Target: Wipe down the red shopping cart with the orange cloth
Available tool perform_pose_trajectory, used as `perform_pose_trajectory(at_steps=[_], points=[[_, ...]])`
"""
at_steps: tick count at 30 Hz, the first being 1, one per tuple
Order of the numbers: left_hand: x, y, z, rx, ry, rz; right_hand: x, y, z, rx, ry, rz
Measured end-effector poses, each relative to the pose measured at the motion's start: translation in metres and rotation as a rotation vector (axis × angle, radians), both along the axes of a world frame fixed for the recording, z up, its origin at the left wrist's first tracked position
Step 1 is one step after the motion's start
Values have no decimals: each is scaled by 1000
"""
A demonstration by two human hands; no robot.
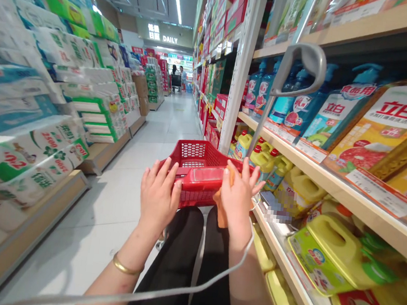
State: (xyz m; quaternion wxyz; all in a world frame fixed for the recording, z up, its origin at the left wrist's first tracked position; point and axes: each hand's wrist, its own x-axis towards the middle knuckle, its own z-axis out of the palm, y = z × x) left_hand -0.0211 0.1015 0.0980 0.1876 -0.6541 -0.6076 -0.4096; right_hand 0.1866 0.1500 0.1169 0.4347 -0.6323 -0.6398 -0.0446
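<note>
red basket [197, 199]: centre of frame. left hand [158, 196]: open, fingers spread at its rim. right hand [237, 197]: partly curled, gripping orange cloth [222, 213]. caution: loosened fingers may drop the cloth; forearm movement may snag the white cable [211, 281].

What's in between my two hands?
The near edge of the red basket lies between your left hand and right hand, with an orange cloth by the right one. The head view shows it.
</note>
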Motion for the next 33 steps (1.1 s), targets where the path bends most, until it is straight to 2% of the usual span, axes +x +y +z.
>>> perform_pose_trajectory(at_steps=[3,5,7,11,13,15,18,20,22,26,28,30,33], points=[[-1,1,-1,-7,4,2,-33,-22,5,18,-130,214],[-3,1,-1,-14,20,1,-43,-30,7,19,-179,285],[-4,1,-1,-19,31,-4,-34,-25,6,14,-156,232],[-3,0,-2,-7,28,-4,6,-1,0,-32,10,-8],[-1,1,-2,7,18,5,11,2,-1,-35,44,-40],[0,1,-2,17,14,11,-3,-6,1,-12,0,29],[-1,1,-1,6,27,12,-35,-25,4,22,-132,232],[-3,1,-1,-7,41,12,-43,-29,5,31,-167,288],[-4,1,-1,-12,51,10,-33,-22,4,28,-130,220],[-3,1,-2,0,44,11,8,4,0,1,-3,-27],[-1,1,-2,9,32,17,12,6,0,2,12,-56],[0,1,-2,13,28,20,-1,-3,2,17,-27,20],[-1,2,-2,13,35,18,-32,-22,5,36,-143,233]])
